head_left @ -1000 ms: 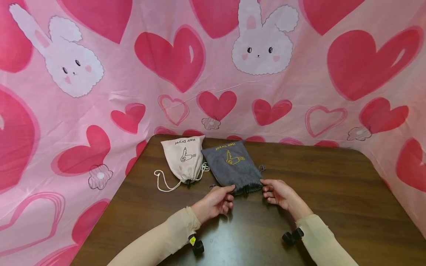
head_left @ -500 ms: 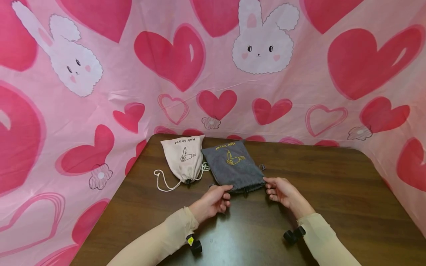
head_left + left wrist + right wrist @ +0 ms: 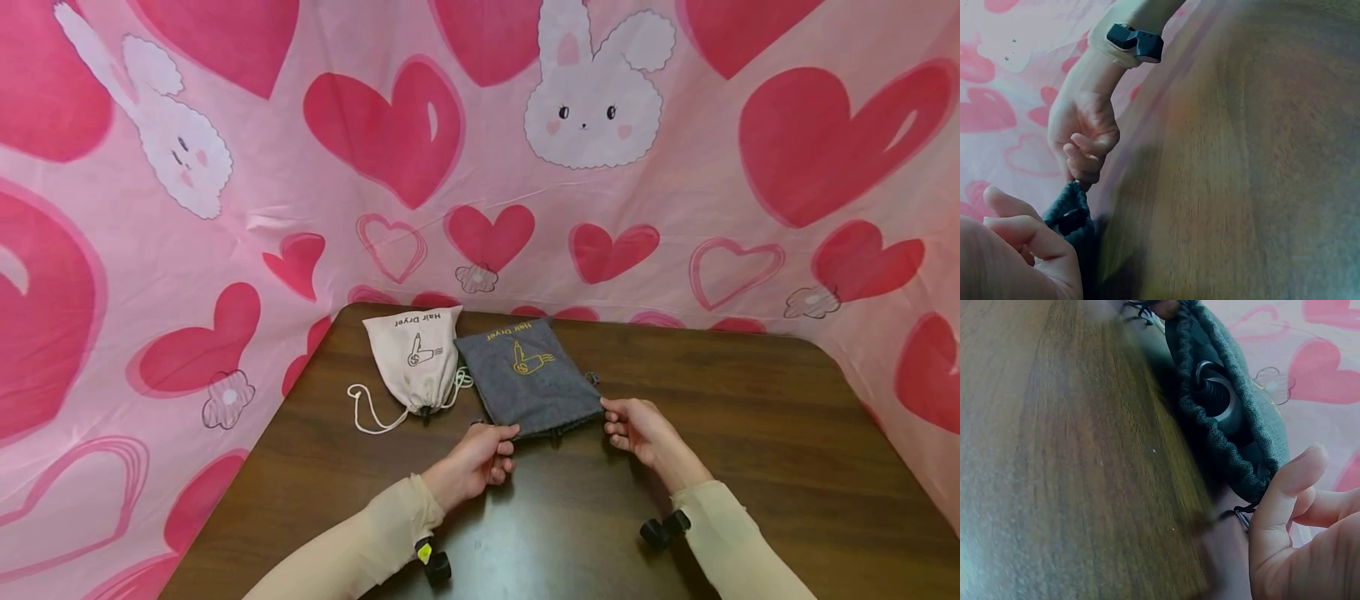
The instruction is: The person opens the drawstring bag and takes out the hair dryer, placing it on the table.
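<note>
A dark grey drawstring pouch [image 3: 525,383] with a yellow hair dryer drawing and "Hair Dryer" lettering lies on the table, its mouth toward me. My left hand [image 3: 480,457] pinches the left corner of the mouth between thumb and fingers. At the right corner, my right hand [image 3: 637,429] pinches the cloth in the same way. In the right wrist view the gathered mouth [image 3: 1219,444] gapes, and a black item with a ribbed cord end and a hanging loop [image 3: 1213,397] shows inside. Most of that item is hidden by cloth.
Left of the grey pouch lies a cream drawstring pouch [image 3: 416,358] with the same drawing in black, its white cord [image 3: 367,417] looping out over the brown table [image 3: 750,417]. A pink heart-and-rabbit cloth [image 3: 480,167] hangs behind and to the left.
Both hands have drawn apart, the left slightly leftward and the right slightly rightward. The bunched mouth of the grey pouch has stretched wider and straighter between them.
</note>
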### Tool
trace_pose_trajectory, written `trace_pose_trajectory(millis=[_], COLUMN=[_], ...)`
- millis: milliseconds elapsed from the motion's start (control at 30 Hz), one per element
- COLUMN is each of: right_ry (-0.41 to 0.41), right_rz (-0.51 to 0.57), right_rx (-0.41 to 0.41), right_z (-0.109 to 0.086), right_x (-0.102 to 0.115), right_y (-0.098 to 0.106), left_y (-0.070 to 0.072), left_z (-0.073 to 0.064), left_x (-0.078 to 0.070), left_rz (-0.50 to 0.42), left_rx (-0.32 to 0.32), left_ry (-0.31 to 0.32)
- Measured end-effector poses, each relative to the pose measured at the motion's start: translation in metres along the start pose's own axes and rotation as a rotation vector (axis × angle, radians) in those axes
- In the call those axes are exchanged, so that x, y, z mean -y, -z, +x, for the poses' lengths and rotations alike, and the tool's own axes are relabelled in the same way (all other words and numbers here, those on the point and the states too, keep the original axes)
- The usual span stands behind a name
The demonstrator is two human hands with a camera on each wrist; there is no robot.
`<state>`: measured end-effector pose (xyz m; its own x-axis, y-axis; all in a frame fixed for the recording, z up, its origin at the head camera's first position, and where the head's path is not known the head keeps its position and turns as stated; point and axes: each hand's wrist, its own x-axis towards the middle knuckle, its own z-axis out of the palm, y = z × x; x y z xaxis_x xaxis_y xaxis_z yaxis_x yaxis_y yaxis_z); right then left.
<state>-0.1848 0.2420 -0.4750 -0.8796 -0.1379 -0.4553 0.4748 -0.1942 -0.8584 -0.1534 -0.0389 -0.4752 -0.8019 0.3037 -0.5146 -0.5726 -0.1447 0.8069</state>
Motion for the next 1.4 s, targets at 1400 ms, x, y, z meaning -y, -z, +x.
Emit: trace_pose_trajectory(millis=[1400], right_ry=[0.013], right_rz=[-0.058], right_rx=[0.01], right_z=[-0.0081], right_x=[-0.0005], right_y=[-0.0042], left_y=[-0.0049], left_z=[-0.0017], left_x=[-0.0023], left_rz=[-0.019], left_rx=[0.044], left_ry=[0.026])
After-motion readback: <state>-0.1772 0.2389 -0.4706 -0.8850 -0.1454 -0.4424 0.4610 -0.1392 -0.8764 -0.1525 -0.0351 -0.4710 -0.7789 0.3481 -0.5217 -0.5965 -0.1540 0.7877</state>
